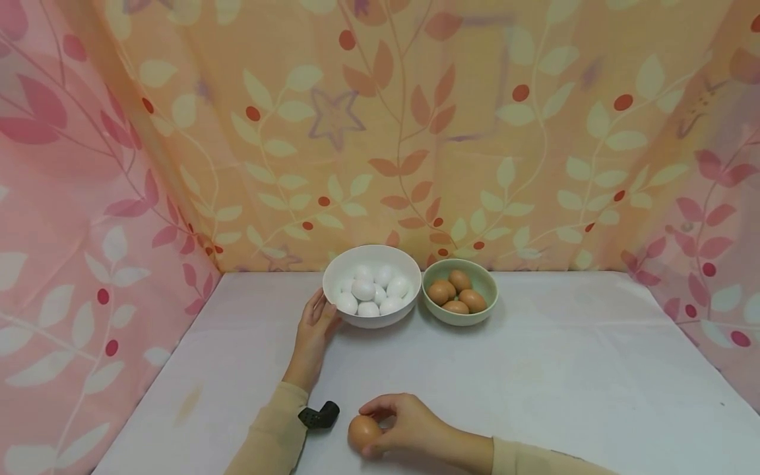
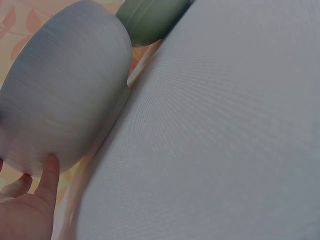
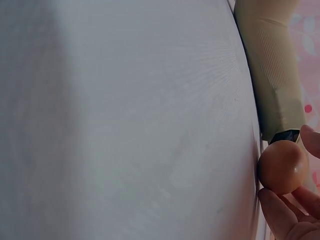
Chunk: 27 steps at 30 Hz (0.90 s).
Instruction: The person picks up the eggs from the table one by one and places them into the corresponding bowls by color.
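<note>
Near the table's front edge, my right hand (image 1: 415,425) pinches a brown egg (image 1: 364,433) between thumb and fingers. In the right wrist view the brown egg (image 3: 283,167) sits between the fingertips, close to the cloth. My left hand (image 1: 315,333) rests against the left side of a white bowl (image 1: 372,321), its fingers touching the outer wall; the left wrist view has the fingers (image 2: 49,175) low on that wall. Several white eggs (image 1: 363,290) lie inside this bowl. Right beside it stands a light green bowl (image 1: 460,319) holding several brown eggs (image 1: 472,301).
A white cloth (image 1: 552,369) covers the table. Floral curtains (image 1: 380,132) enclose the back and both sides. A black wrist device (image 1: 319,415) sits at the left sleeve (image 1: 273,429), just left of the held egg.
</note>
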Each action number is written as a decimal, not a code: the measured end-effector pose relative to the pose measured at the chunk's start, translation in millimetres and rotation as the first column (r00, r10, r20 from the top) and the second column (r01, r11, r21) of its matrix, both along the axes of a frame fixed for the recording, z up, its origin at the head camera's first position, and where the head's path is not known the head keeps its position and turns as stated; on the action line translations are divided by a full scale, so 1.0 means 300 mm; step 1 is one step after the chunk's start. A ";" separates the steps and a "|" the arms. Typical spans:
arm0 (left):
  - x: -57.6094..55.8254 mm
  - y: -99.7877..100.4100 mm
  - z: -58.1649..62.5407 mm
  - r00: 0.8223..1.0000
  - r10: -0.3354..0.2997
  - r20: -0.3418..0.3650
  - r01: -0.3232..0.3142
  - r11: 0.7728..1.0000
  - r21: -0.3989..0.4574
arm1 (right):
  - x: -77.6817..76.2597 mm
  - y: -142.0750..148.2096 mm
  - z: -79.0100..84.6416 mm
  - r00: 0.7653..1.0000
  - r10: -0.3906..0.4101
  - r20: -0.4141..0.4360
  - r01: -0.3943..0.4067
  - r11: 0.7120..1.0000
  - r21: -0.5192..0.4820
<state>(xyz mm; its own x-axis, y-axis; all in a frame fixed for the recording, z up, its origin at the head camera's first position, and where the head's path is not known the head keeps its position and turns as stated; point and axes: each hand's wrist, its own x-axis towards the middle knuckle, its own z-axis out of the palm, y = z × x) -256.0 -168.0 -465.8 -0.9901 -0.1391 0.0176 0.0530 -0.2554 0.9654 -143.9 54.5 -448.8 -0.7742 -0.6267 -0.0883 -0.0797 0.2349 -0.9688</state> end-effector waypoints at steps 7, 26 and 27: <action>0.000 0.000 -0.005 1.000 0.000 0.007 0.000 1.000 -0.001 | 0.009 -0.009 -0.004 1.000 0.001 0.007 -0.001 0.999 0.041; -0.006 0.001 -0.004 1.000 -0.007 0.009 0.007 1.000 0.001 | 0.016 -0.002 -0.003 0.999 -0.040 0.031 0.038 0.999 0.038; -0.006 0.001 -0.002 1.000 -0.007 0.013 0.008 1.000 -0.006 | 0.014 0.002 -0.001 0.999 -0.041 0.029 0.040 0.998 0.044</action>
<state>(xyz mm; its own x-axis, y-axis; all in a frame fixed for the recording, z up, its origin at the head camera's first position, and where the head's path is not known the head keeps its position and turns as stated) -257.7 -167.6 -466.6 -0.9913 -0.1316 0.0060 0.0390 -0.2498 0.9675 -139.7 55.2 -449.0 -0.7955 -0.5900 -0.1379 -0.0409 0.2794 -0.9593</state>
